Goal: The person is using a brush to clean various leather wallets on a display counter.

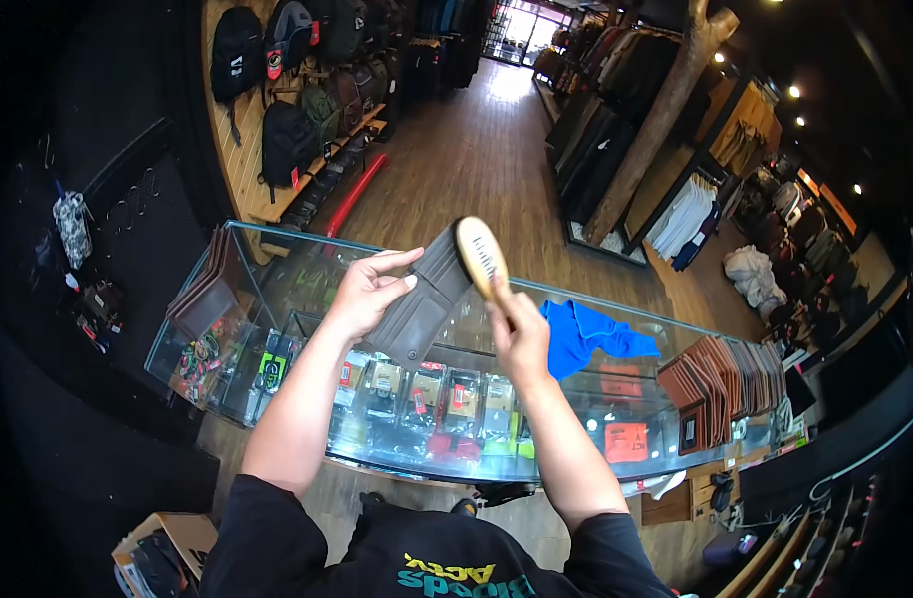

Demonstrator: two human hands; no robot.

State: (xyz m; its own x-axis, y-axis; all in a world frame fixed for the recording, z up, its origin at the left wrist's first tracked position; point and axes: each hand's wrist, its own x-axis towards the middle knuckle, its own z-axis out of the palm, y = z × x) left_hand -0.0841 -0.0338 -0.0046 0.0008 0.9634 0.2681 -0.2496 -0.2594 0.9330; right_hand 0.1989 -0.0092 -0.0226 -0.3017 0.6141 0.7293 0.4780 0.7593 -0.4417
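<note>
An opened dark grey-brown wallet (412, 317) is held up over the glass counter, its card slots facing me. My left hand (362, 292) grips it by the left side, thumb across the inner face and index finger stretched along the upper edge. In my right hand (521, 334) is a wooden brush (479, 251) with a pale oval back and dark bristles. The bristle side lies against or close to the wallet's upper right part; the exact contact is hidden. A crumpled blue cloth (588, 337) rests on the counter just right of my right hand.
The glass display counter (665, 324) holds packaged goods inside. Wallets stand in a row (725, 384) on its right and a smaller group (202, 289) on its left. Backpacks (289, 140) hang beyond. A wooden trunk (655, 120) rises past the counter; an open carton (167, 553) sits lower left.
</note>
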